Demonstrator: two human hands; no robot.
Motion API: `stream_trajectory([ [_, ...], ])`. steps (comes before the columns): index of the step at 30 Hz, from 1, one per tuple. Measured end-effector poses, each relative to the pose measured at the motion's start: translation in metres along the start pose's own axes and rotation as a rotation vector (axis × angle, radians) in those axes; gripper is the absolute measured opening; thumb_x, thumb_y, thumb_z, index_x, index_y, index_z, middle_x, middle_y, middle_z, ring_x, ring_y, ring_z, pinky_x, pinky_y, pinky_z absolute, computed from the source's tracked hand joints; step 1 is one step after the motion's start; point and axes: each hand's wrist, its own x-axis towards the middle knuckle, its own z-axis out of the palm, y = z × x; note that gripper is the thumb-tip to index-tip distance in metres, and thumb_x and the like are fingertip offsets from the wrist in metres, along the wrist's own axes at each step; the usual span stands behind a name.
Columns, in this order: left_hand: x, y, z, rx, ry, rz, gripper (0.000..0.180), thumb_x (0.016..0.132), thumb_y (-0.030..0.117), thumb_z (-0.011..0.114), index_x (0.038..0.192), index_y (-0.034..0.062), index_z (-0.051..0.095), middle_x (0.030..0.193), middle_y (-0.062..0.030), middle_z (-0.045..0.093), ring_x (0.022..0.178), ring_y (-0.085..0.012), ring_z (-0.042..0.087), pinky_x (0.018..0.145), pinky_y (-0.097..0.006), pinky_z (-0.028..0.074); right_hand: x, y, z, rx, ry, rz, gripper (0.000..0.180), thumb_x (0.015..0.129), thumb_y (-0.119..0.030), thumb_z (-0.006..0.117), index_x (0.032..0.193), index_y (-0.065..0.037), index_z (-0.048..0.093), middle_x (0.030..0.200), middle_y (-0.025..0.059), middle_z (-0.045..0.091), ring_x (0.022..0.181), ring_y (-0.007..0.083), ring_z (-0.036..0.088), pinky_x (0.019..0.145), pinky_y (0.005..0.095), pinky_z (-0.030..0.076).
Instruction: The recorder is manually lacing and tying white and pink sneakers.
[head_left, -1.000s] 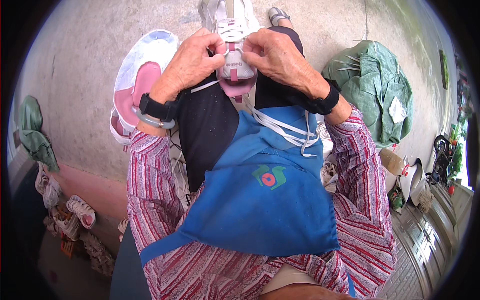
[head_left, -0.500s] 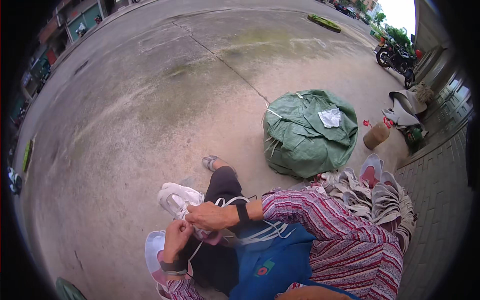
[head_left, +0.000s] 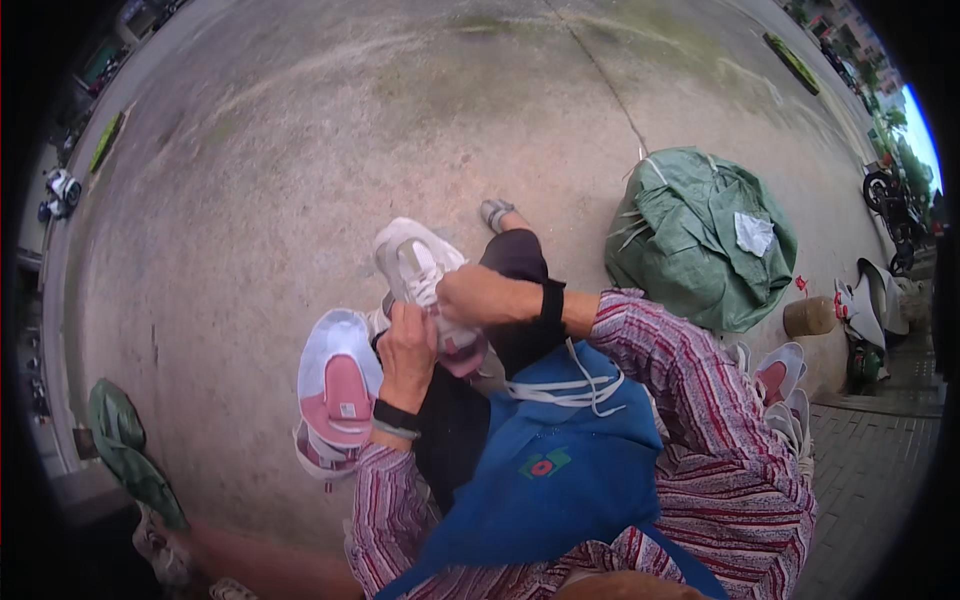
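Our left hand [head_left: 406,345] pinches the shoe [head_left: 422,272], likely light, soft, best held by its heel [head_left: 465,361], right hand [head_left: 470,295] hiding its grip.

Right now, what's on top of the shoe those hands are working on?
White laces cross the shoe, and the right hand lies over part of it. The left hand is close beside the laces. Whatever lies beneath the right hand is covered.

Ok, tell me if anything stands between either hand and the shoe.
Nothing visible does. The left hand and right hand are both at the shoe. The loose laces lie on the apron, away from both hands.
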Motion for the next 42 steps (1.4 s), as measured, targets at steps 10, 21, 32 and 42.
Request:
stream_trajectory([
  [10,-0.043,0.025,-0.007,-0.222,-0.004,-0.135,0.007,0.081,0.007,0.06,0.085,0.0027,0.055,0.08,-0.0098,0.052,0.065,-0.0274,0.059,0.057,-0.035,0.049,-0.067,0.006,-0.015,-0.559,0.169,-0.527,0.014,0.074,-0.013,0.054,0.085,-0.006,0.049,0.07,0.0071,0.051,0.06,0.0236,0.06,0.051,0.0361,0.047],
  [21,-0.056,0.055,0.02,-2.129,0.352,-1.289,0.039,0.091,0.021,0.055,0.123,0.0018,0.044,0.12,-0.0128,0.051,0.116,-0.0249,0.048,0.098,-0.039,0.041,-0.044,-0.009,-0.044,0.249,0.14,-0.011,0.017,0.086,-0.016,0.051,0.092,-0.002,0.059,0.086,0.0173,0.059,0.071,0.0327,0.055,0.068,0.0391,0.045],
  [32,-0.048,0.073,0.038,-2.044,0.52,-1.026,0.037,0.091,0.014,0.053,0.126,0.0054,0.042,0.119,-0.0092,0.052,0.113,-0.0213,0.049,0.1,-0.038,0.039,-0.014,0.0,-0.011,-0.245,0.25,-0.393,0.016,0.079,-0.016,0.06,0.09,-0.005,0.056,0.079,0.0128,0.054,0.069,0.0324,0.059,0.061,0.0384,0.047],
  [42,-0.045,0.064,0.042,-1.865,0.393,-0.976,0.036,0.092,0.016,0.051,0.124,0.0042,0.043,0.114,-0.0076,0.055,0.104,-0.019,0.055,0.089,-0.037,0.045,-0.053,0.021,-0.005,0.243,0.375,-0.033,0.01,0.083,-0.012,0.057,0.085,-0.002,0.061,0.08,0.0131,0.058,0.076,0.0296,0.057,0.071,0.0354,0.046],
])
